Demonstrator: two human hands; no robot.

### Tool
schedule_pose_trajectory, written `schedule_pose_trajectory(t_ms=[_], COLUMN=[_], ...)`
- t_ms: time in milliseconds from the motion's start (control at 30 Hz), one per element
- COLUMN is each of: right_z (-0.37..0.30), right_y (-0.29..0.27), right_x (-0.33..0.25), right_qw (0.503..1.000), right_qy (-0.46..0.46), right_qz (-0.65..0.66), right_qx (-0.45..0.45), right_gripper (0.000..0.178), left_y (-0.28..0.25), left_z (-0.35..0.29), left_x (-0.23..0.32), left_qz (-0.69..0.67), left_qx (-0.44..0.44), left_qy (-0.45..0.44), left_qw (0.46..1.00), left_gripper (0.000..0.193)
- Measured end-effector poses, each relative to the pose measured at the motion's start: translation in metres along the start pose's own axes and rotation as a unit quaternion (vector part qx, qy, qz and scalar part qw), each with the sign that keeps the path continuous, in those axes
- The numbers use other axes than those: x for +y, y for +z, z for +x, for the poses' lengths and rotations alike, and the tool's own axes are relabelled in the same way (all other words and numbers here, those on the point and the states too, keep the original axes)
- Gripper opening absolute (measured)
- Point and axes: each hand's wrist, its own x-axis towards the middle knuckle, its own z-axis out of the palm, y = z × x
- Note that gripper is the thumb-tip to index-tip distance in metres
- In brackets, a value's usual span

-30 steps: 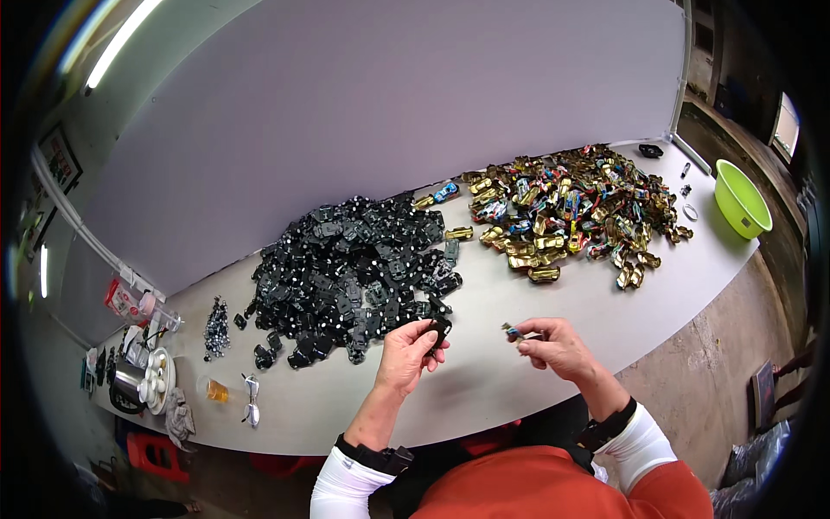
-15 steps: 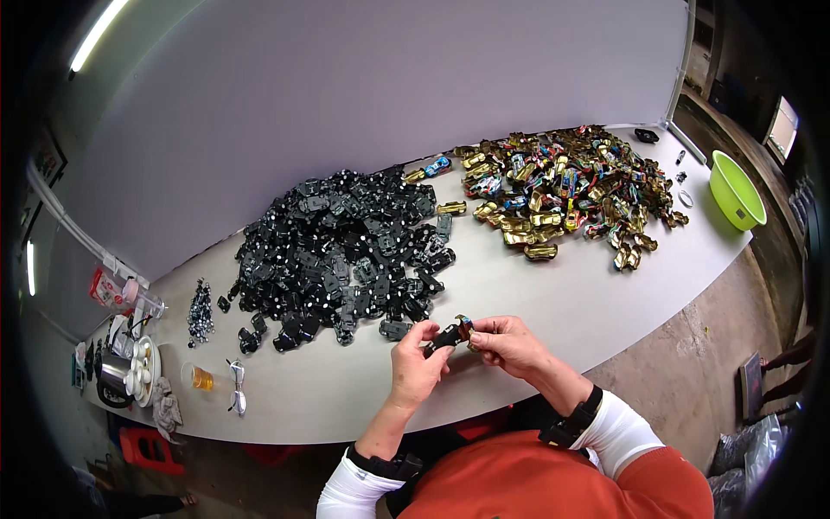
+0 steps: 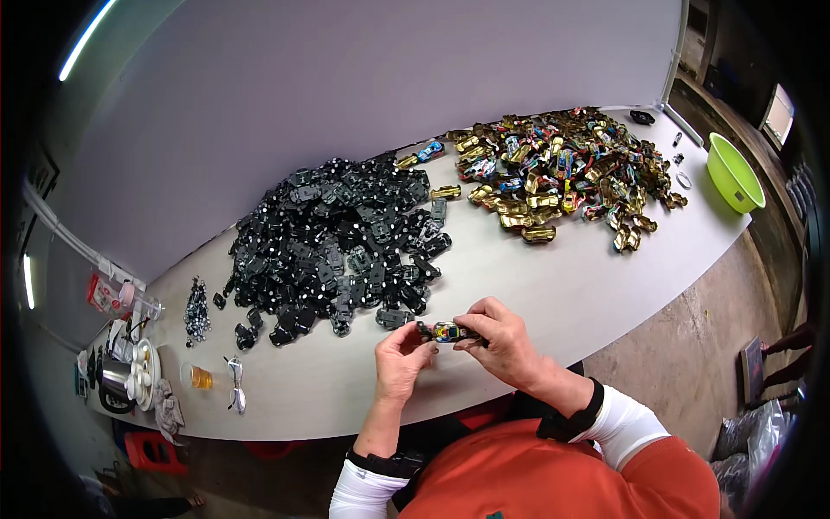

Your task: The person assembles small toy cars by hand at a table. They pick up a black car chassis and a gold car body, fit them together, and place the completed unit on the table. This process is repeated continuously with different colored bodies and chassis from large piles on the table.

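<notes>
- Head view: both hands meet over the near edge of the long white table (image 3: 553, 294), pinching one small toy car with a gold and blue body (image 3: 450, 332) between them.
- The left hand (image 3: 402, 359) grips the car's dark end with fingertips; the right hand (image 3: 501, 342) closes over its other end.
- Just beyond the left hand lies a big heap of black plastic car bases (image 3: 337, 242).
- Farther beyond the right hand sits a pile of gold and multicoloured toy car bodies (image 3: 562, 169), with a lime green plastic bowl (image 3: 735, 173) well off to the right.
</notes>
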Motion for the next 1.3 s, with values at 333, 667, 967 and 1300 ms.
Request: schedule_pose_trajectory(t_ms=[333, 667, 967, 1300], right_z=[0.002, 0.011, 0.04, 0.017], right_y=[-0.012, -0.047, -0.019, -0.028], right_x=[0.036, 0.065, 0.046, -0.02], right_qw=[0.995, 0.972, 0.907, 0.963], right_qy=[-0.017, 0.123, 0.189, 0.192], right_qz=[-0.051, -0.199, -0.311, 0.164], right_qx=[-0.08, -0.028, -0.212, -0.093], right_gripper=[0.044, 0.018, 0.041, 0.018], left_y=[-0.004, 0.011, 0.006, -0.003], left_z=[-0.01, -0.015, -0.027, -0.033], left_x=[-0.006, -0.004, 0.005, 0.01], left_qz=[-0.269, -0.202, -0.264, -0.342], left_qx=[-0.109, -0.111, -0.132, -0.121], left_qy=[-0.062, -0.046, -0.021, 0.023], left_qw=[0.955, 0.972, 0.955, 0.932], left_gripper=[0.042, 0.039, 0.043, 0.043])
